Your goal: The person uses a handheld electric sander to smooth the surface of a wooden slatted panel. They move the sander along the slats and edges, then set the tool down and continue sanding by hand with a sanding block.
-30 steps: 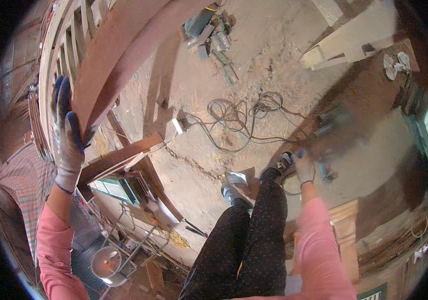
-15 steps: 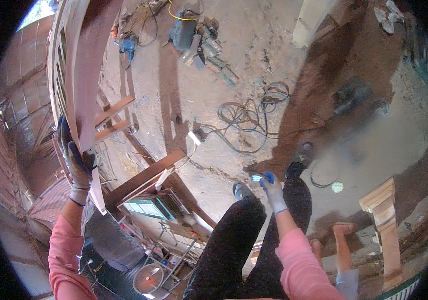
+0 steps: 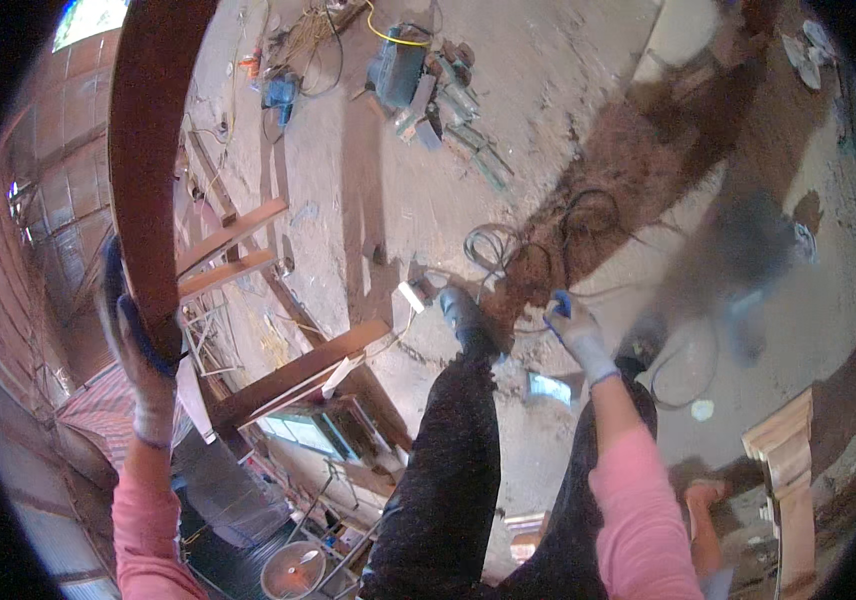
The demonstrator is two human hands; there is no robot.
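**Plank upright, right hand lifted**

Since the earlier frame, the right hand (image 3: pixel 576 335) has risen in front of the knees; its gloved fingers curl loosely around nothing visible. At far left, the left hand (image 3: pixel 140 345) is wrapped around the long reddish wooden plank (image 3: pixel 153 150), which stands up from that grip, well apart from the right hand, above the dusty floor (image 3: pixel 548 110).

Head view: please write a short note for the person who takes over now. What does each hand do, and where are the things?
Left hand, gloved, is raised and grips the lower end of a long curved brown wooden piece, which runs up past the picture's top edge.
Right hand, gloved, hangs in front of the legs with something blue at the fingers; what it is cannot be told.
On the dusty floor: a coil of cable, power tools and wooden beams.
Done: the wooden piece is lifted. Left: it is not yet set down.
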